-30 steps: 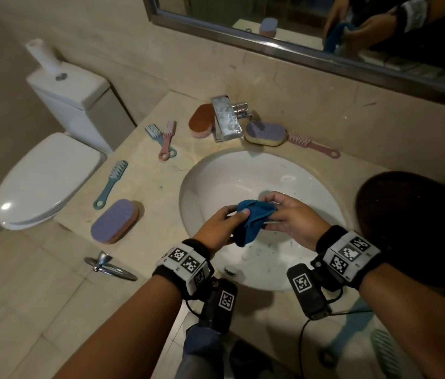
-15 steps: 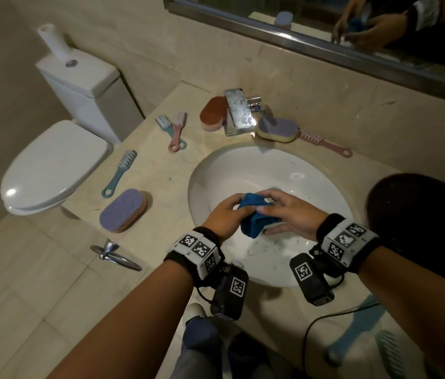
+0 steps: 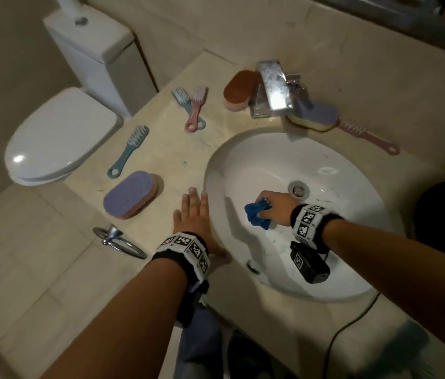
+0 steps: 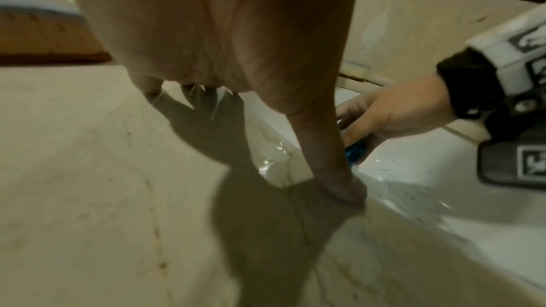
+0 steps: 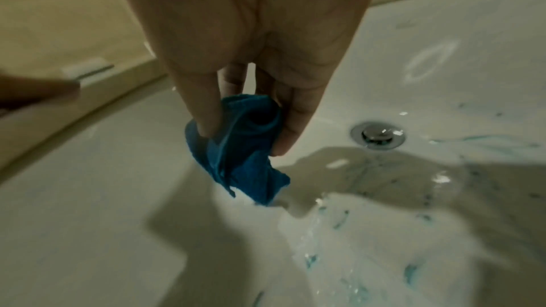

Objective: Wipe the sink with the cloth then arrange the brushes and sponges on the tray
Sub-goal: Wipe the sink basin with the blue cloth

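Right hand [image 3: 276, 207] inside the sink [image 3: 257, 165], fingers [image 5: 291, 125] bunched round the blue cloth [image 3: 257, 216], pressing it low on the bowl near the drain [image 3: 299, 189], likely to scrub the blue smears. Left hand [image 3: 192, 217] flat on the worktop [image 3: 161, 143] beside the rim, fingers straight, probably bracing. Brushes and sponges lie untouched.

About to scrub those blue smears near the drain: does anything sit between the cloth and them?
Nothing visible. The right hand holds the cloth low in the sink, and bare basin lies between it and the smears.
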A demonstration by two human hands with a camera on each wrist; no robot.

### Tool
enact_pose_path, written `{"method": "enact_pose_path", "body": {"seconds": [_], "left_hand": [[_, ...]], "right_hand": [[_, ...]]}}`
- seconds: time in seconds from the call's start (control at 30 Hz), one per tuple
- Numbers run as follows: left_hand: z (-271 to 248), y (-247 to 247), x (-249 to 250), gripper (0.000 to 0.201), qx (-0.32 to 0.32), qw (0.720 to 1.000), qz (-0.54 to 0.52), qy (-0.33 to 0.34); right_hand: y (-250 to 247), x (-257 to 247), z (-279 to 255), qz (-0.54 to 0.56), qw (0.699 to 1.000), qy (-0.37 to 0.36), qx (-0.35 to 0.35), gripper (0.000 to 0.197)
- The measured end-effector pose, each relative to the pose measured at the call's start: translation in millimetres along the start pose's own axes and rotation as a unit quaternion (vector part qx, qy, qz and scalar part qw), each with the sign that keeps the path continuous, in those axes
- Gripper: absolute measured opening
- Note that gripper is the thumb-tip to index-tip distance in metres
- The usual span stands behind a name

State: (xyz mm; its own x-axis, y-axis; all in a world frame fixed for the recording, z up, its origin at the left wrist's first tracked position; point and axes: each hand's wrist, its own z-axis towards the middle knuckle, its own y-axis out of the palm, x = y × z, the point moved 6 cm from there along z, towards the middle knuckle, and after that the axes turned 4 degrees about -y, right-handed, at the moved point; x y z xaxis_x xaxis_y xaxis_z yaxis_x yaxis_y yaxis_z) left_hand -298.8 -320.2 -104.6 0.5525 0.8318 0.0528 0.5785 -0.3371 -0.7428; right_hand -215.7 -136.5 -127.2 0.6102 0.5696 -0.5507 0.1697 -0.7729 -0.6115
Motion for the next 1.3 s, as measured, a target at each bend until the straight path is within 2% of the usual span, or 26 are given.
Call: {"method": "enact_pose_path", "body": {"seconds": [0.07,0.17,0.23,0.33,0.43,0.47,0.63,0.73,0.8,0.87,0.97,1.03,1.17,1.3], "left_hand": [[2,1,-1,0.153,-0.004,1.0,0.007,-0.001],[1,-1,-3,0.155,0.005,1.0,0.003,0.001],[-1,-2,-7,0.155,0.019,1.0,-0.018,-0.001],[-1,-2,-6,0.155,0.016,1.0,-0.014,-0.005],[0,-3,-4,0.157,0.006,1.0,-0.011,-0.01],[-1,-3,-4,0.158,0.005,1.0,-0.012,-0.01],[-2,1,-2,0.163,-0.018,1.0,-0.008,-0.018],[1,5,-1,0.166,-0.022,0.999,-0.002,-0.026],[3,5,-2,0.167,-0.023,0.999,0.003,-0.03],[3,6,-1,0.167,-0.028,0.999,0.006,-0.031],[3,6,-1,0.168,-0.029,0.999,0.002,-0.03],[3,6,-2,0.168,-0.029,0.999,-0.003,-0.028],[-2,2,0,0.168,-0.018,1.0,0.003,-0.025],[-15,-5,1,0.158,-0.017,1.0,0.02,-0.01]], "right_hand": [[21,-7,8,-0.027,0.998,-0.029,-0.042,0.026],[49,-11,3,-0.135,0.979,-0.069,-0.135,0.033],[55,-7,3,-0.154,0.972,-0.075,-0.16,0.032],[54,-4,10,-0.153,0.975,-0.079,-0.143,0.03],[49,-4,22,-0.136,0.986,-0.069,-0.072,0.029],[50,-4,21,-0.142,0.985,-0.074,-0.068,0.029],[65,9,0,-0.171,0.965,-0.096,-0.174,0.03],[55,8,19,-0.174,0.971,-0.105,-0.126,0.028],[52,-3,27,-0.158,0.973,-0.136,-0.097,0.028],[58,-5,21,-0.145,0.969,-0.158,-0.12,0.028],[66,12,1,-0.186,0.948,-0.153,-0.209,0.028],[61,22,1,-0.194,0.95,-0.13,-0.205,0.028],[54,12,14,-0.192,0.962,-0.126,-0.145,0.032],[58,27,-11,-0.148,0.958,-0.098,-0.225,0.028]]}}
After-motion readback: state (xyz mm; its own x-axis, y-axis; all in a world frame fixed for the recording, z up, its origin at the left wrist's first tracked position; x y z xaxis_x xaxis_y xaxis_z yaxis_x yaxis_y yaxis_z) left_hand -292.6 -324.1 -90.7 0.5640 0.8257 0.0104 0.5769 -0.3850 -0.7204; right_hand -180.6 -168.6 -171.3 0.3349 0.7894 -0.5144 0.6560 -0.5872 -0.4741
